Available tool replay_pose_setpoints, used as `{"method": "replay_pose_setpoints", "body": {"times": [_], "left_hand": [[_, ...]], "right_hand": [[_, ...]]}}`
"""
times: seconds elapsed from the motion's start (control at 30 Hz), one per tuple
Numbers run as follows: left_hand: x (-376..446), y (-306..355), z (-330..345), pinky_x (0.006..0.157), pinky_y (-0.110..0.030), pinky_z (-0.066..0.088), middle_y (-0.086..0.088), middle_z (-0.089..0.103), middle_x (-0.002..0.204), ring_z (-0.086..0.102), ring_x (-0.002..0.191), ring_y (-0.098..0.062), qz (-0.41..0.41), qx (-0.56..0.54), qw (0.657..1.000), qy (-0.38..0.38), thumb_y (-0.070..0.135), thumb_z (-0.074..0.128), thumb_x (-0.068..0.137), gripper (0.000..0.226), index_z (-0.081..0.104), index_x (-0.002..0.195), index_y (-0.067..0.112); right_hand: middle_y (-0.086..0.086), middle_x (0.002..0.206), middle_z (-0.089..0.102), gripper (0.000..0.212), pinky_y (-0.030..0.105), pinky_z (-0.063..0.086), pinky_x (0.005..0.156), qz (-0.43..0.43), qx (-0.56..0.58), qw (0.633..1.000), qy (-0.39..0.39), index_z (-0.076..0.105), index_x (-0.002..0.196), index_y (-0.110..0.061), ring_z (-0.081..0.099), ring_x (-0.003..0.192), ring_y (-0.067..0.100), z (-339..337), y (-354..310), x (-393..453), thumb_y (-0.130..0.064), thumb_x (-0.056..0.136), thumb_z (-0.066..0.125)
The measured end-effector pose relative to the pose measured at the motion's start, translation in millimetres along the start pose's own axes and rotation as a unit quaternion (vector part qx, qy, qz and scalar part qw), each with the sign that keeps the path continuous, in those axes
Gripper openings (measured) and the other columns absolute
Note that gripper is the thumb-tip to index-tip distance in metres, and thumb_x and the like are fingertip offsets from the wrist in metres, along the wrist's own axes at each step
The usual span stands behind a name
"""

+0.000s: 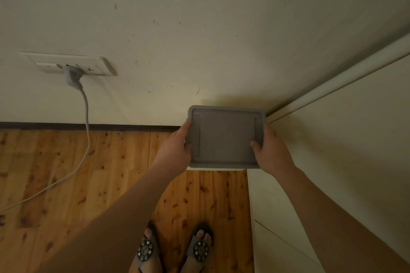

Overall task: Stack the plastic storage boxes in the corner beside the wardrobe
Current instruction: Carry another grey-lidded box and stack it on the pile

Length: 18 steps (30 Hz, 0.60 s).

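Observation:
A plastic storage box with a grey lid (226, 137) is seen from above in the corner where the wall meets the cream wardrobe (332, 162). My left hand (175, 150) grips the lid's left edge. On the right edge sits my right hand (271, 150), thumb over the lid. A pale strip of the box's body or of another box shows just under the lid's near edge. Whether the box rests on anything is hidden.
A wall socket (68, 65) with a grey plug sits at the left, and its cable (86, 131) runs down across the wooden floor (66, 173). My sandalled feet (173, 248) stand near the bottom. A dark skirting board lines the wall.

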<state>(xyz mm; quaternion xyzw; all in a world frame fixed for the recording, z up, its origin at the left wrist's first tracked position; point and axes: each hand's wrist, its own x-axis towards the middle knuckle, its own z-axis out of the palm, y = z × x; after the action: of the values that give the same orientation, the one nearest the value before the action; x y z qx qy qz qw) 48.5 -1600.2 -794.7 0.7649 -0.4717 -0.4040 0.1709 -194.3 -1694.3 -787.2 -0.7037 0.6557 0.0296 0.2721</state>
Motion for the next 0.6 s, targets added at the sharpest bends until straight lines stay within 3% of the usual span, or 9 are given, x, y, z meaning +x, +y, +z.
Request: {"method": "replay_pose_setpoints", "body": {"times": [0.33, 0.6], "left_hand": [[-3, 3, 1, 0.087, -0.036, 0.056, 0.000, 0.053, 0.133, 0.056, 0.111, -0.019, 0.007, 0.030, 0.999, 0.009, 0.016, 0.049, 0.098, 0.073, 0.006, 0.155, 0.035], [-14, 16, -12, 0.099, -0.044, 0.051, 0.002, 0.047, 0.145, 0.052, 0.126, -0.021, 0.006, 0.024, 0.999, 0.035, 0.027, 0.052, 0.099, 0.058, 0.026, 0.151, 0.031]], "right_hand": [[0.013, 0.149, 0.041, 0.076, 0.045, 0.046, 0.099, -0.001, -0.021, 0.999, -0.031, 0.007, 0.157, -0.021, 0.051, 0.126, 0.034, -5, 1, -10, -0.035, 0.098, 0.053], [0.013, 0.139, 0.047, 0.059, 0.040, 0.048, 0.093, -0.001, -0.023, 1.000, -0.001, 0.027, 0.152, -0.017, 0.053, 0.119, 0.033, -20, -9, -18, -0.036, 0.100, 0.046]]}}
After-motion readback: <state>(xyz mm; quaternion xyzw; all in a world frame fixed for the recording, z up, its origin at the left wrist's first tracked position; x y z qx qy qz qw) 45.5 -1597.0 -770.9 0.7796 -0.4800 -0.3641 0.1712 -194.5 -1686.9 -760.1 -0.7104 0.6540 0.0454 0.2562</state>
